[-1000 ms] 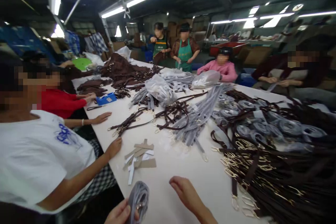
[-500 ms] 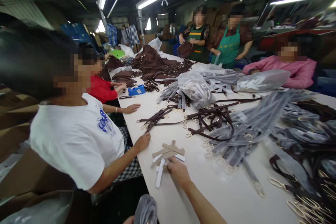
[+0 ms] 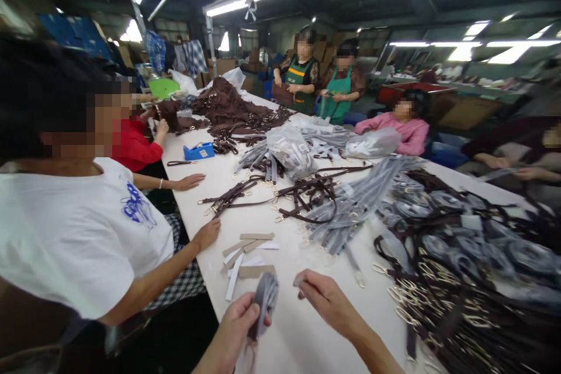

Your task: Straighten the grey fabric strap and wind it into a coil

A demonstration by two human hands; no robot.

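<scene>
Only one view here, the head camera, so everything is read off that.

A coiled grey strap [image 3: 264, 304] is gripped in the left hand [image 3: 234, 327], low in the frame near the table's near edge. The fingers are wrapped shut around the lower part of the coil, thumb on the side facing the camera. The coil's long axis runs roughly upright, tilted a bit to the right at the top, so its upper end is what sticks out toward the other hand.

The right hand [image 3: 324, 298] is held just beside it, to the right and at about the same height, above the white table [image 3: 307, 333]. Its fingers are curled and pinched narrow at the tips; a small pale bit seems to be nipped there, but what it is can't be made out. The strap is not touched by this hand, though only a small gap is left between its fingertips and the coil's top.

Right behind the strap, a small heap of cardboard strips [image 3: 245, 254] and white paper bits is laid on the table. A co-worker's hand [image 3: 208, 232] in a white shirt is rested at the table edge near that heap. Further right, piles of brown straps with gold clips [image 3: 438, 298] and grey strap bundles [image 3: 350, 210] are spread about.
</scene>
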